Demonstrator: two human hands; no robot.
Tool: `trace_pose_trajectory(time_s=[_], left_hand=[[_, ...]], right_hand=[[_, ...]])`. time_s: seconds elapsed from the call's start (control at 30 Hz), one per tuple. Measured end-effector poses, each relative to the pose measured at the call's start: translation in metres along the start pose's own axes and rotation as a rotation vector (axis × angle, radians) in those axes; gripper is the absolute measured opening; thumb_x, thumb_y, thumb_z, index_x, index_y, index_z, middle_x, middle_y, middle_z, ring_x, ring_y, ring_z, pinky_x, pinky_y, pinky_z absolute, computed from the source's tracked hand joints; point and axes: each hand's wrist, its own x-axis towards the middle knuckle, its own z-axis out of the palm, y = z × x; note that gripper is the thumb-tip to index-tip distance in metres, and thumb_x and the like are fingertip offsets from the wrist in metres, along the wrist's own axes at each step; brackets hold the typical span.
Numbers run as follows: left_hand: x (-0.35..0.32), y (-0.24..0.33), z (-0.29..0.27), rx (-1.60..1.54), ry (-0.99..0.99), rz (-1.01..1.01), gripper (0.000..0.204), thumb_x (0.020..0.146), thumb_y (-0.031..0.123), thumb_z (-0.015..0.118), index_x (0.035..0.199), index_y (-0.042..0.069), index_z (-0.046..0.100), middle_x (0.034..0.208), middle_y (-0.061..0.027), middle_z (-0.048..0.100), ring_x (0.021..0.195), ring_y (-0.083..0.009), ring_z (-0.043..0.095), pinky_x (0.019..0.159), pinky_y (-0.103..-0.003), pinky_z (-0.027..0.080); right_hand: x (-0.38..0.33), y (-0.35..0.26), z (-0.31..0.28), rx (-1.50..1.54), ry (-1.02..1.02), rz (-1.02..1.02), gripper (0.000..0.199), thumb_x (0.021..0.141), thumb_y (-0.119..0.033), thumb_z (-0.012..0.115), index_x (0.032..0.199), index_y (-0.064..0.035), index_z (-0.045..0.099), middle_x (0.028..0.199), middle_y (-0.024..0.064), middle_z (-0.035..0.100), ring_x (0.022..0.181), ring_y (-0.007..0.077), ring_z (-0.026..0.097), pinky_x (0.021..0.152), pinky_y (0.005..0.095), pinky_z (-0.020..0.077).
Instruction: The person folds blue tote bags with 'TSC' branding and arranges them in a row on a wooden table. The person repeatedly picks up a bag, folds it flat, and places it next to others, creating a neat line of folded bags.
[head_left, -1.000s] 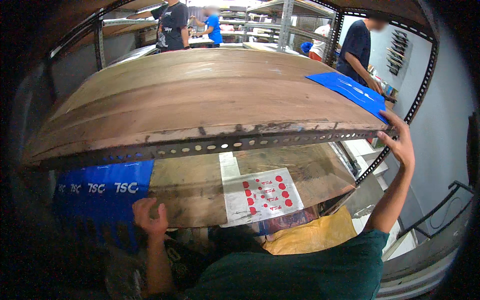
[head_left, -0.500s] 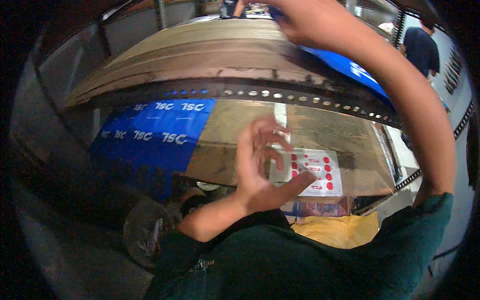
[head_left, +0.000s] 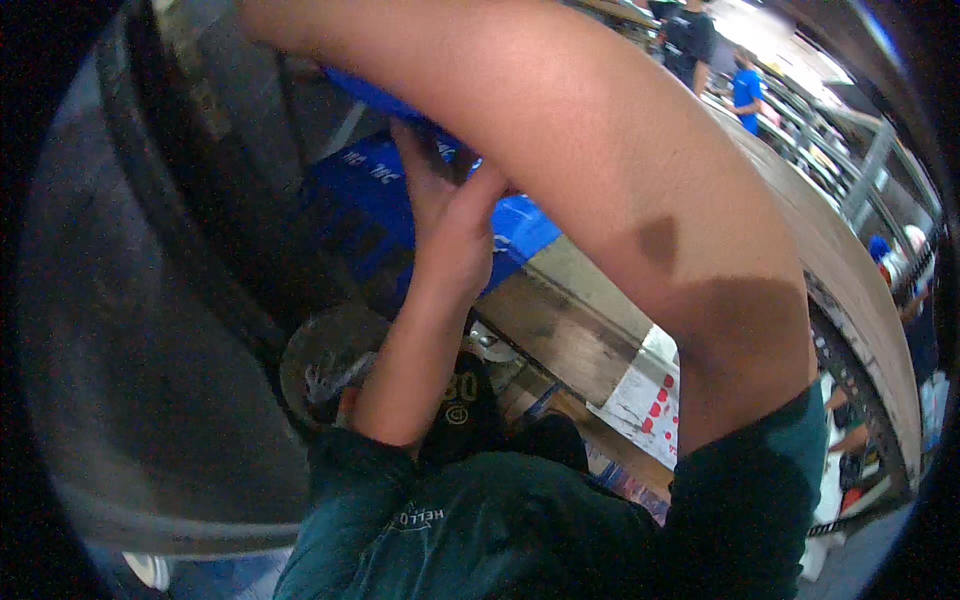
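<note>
My right forearm [head_left: 560,110] crosses the view from the lower right to the upper left. Its hand lies at the top edge, where the fingers do not show. Blue sheeting [head_left: 372,96] appears along the underside of that arm; whether the hand grips it is hidden. Below the arm my left hand [head_left: 455,215] is raised, thumb and a finger spread apart, other fingertips hidden. It is over or against a blue printed sheet [head_left: 360,200] with white lettering on the lower shelf; contact is unclear.
A wooden board [head_left: 560,335] bears a white paper with red spots [head_left: 640,400]. A perforated metal rail [head_left: 845,375] edges the upper board at right. A round transparent container [head_left: 325,355] stands near my left elbow. Two people [head_left: 690,45] are in the far background.
The view has swung to the left. My right arm now stretches across to the upper left, and my left hand has moved from above the spotted paper to the blue sheet.
</note>
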Motion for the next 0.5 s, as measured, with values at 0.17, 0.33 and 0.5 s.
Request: trace_pose_trajectory(time_s=[0.17,0.33,0.5], left_hand=[[0.016,0.009,-0.014,0.343,0.211,0.239,0.086,0.070,0.002,0.069,0.140,0.001,0.019,0.130,-0.0151,0.041,0.112,-0.0248,0.048,0.095,-0.033,0.040],[0.000,0.044,-0.086,0.341,0.613,0.225,0.058,0.068,0.002,0.056,0.124,0.002,0.044,0.106,-0.0132,0.056,0.098,-0.0245,0.056,0.083,-0.036,0.048],[-0.067,0.104,-0.151,0.267,0.567,0.047,0.058,0.066,0.007,0.051,0.123,0.003,0.045,0.107,-0.0130,0.056,0.095,-0.0277,0.056,0.083,-0.039,0.049]], right_hand=[[0.006,-0.010,-0.002,0.037,0.061,-0.079,0.024,0.084,-0.012,0.047,0.092,0.0013,0.066,0.094,0.0219,0.064,0.088,0.0357,0.064,0.076,0.0451,0.0509],[-0.014,-0.074,-0.052,-0.144,-0.063,0.214,0.024,0.080,-0.011,0.050,0.096,0.0022,0.062,0.092,0.0235,0.064,0.091,0.0384,0.061,0.082,0.0454,0.0481],[-0.151,-0.039,-0.065,0.337,0.076,0.125,0.030,0.082,-0.007,0.056,0.112,-0.0019,0.057,0.093,0.0165,0.063,0.083,0.0267,0.059,0.078,0.0347,0.0460]])
